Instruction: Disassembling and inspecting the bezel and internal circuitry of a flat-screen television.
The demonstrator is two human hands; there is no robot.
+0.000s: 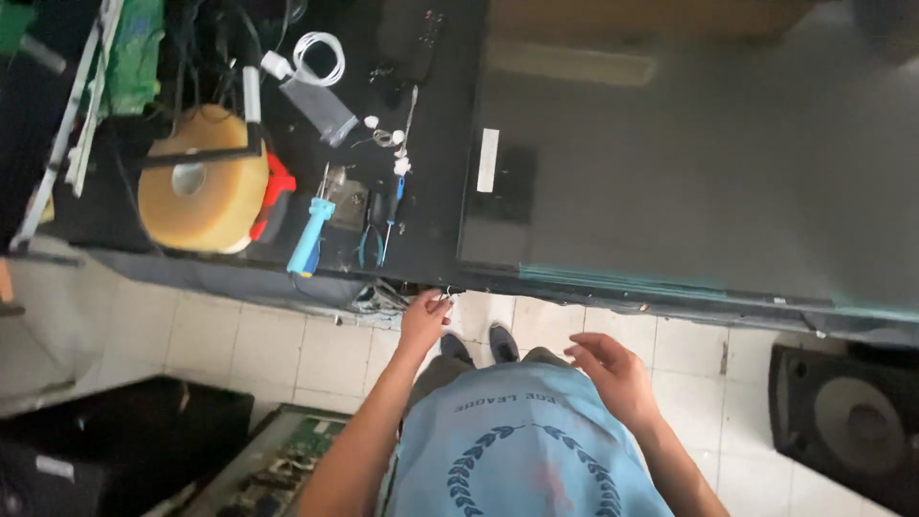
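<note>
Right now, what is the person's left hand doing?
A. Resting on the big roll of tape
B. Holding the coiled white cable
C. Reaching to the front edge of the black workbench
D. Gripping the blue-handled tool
C: the left hand has its fingertips at the front edge of the black workbench, apart from the blue-handled tool, the roll of tape and the coiled white cable lying farther back.

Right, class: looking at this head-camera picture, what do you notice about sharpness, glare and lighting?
Head view: soft overall, the right hand slightly smeared; the large dark panel shows a hazy, washed-out sheen; the floor tiles are bright while the bench top by the tape roll sits dim; straight edges bow slightly toward the corners.
</note>
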